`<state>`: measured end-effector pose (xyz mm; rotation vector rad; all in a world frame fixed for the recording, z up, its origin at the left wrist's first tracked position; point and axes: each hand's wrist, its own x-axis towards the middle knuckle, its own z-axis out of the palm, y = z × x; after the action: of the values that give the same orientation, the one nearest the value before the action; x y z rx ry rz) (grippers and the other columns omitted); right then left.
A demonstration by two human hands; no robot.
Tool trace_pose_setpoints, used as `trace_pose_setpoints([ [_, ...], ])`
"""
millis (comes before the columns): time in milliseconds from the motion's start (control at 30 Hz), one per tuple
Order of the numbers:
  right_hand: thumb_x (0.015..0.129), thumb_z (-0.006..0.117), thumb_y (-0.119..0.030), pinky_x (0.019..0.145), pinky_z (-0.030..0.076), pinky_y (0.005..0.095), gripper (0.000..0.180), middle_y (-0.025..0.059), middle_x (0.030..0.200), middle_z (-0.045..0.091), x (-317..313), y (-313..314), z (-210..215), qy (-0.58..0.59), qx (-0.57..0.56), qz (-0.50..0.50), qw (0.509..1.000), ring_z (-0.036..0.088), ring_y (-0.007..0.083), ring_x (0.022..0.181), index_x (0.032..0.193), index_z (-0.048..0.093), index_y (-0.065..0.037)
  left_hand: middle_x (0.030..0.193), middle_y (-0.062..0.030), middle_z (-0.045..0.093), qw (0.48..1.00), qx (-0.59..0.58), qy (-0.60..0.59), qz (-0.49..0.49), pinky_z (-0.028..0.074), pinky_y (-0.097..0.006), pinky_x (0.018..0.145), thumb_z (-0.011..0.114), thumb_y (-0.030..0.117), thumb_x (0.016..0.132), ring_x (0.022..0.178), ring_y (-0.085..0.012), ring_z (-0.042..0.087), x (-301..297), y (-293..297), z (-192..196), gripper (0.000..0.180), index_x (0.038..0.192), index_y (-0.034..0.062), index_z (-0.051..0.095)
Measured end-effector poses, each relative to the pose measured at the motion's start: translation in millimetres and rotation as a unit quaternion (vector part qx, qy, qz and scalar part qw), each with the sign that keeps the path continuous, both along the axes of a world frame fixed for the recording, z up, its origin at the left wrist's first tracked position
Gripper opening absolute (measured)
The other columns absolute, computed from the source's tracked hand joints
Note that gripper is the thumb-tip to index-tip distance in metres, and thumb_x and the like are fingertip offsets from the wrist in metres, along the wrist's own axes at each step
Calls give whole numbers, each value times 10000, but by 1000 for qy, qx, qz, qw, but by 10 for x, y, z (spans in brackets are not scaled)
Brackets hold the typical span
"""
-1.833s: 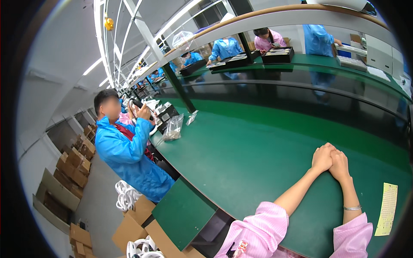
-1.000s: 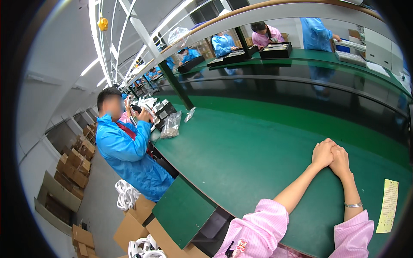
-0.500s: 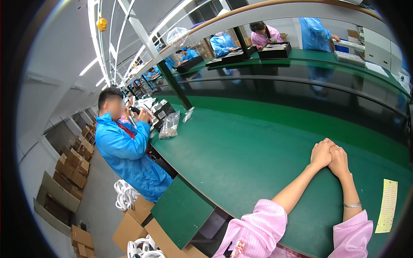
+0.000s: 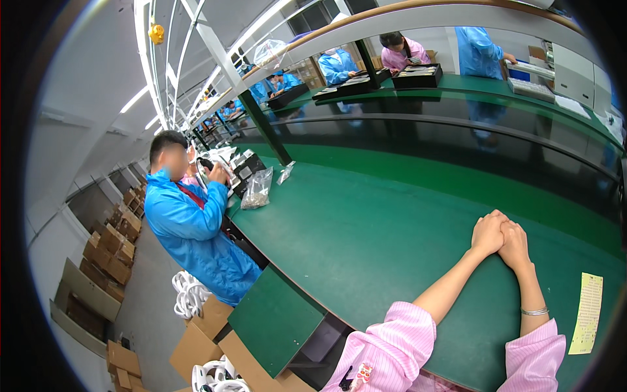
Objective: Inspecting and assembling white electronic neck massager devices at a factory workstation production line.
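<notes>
My left hand (image 4: 488,235) and my right hand (image 4: 515,244) are clasped together on the green tabletop (image 4: 366,235), fingers folded against each other. No object shows in either hand; what lies between the palms is hidden. Both forearms, in pink striped sleeves, lean on the table, and a silvery bangle (image 4: 535,311) circles my right wrist. A yellow printed sheet (image 4: 586,313) lies to the right of my right forearm.
At left a person in a blue jacket (image 4: 189,215) handles something dark near a clear bag of small parts (image 4: 257,189). Cardboard boxes (image 4: 196,349) with white coiled items (image 4: 191,295) stand below the table edge. Across a black conveyor (image 4: 418,130), other people work over black trays (image 4: 418,76).
My hands have not moved. The person at left has shifted their hands and the dark item slightly. A person in blue at the far bench has moved a little.
</notes>
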<state>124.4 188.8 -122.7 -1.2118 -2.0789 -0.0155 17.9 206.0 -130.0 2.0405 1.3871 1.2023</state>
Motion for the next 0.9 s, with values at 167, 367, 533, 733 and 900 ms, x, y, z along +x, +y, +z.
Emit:
trace_pose_setpoints([
  [167,702,603,-64,710,465,414,83,167,796,644,-14,-16,18,3,-6,-5,1000,611,323,803,750,617,2,984,-82,627,1000,-3,-3,0,435,-383,821,507,134,783,922,-306,579,-1,1,-6,207,882,59,672],
  [367,697,610,-67,703,464,414,86,166,798,644,-19,-27,22,11,-4,2,1000,612,321,803,748,615,2,990,-83,627,1000,-11,3,-3,432,-385,821,505,134,785,919,-307,580,-12,-8,24,213,889,57,673],
  [533,693,613,-67,703,464,414,99,166,799,643,-1,17,-6,14,11,12,1000,611,326,801,759,609,6,989,-83,627,1000,3,-9,-1,432,-384,819,503,138,791,917,-305,581,-1,15,-3,211,885,55,673],
  [733,694,609,-61,706,464,414,96,170,795,642,-27,11,-28,9,5,5,1000,608,332,792,760,609,8,989,-79,628,1000,-1,-7,-3,432,-386,820,504,145,795,926,-297,581,-15,6,-27,205,871,57,673],
  [900,695,608,-63,705,464,413,93,176,792,640,-54,-27,28,13,3,12,1000,607,334,783,755,611,9,987,-79,626,1000,0,6,2,432,-387,816,506,155,796,924,-292,582,-29,14,-55,205,866,58,672],
])
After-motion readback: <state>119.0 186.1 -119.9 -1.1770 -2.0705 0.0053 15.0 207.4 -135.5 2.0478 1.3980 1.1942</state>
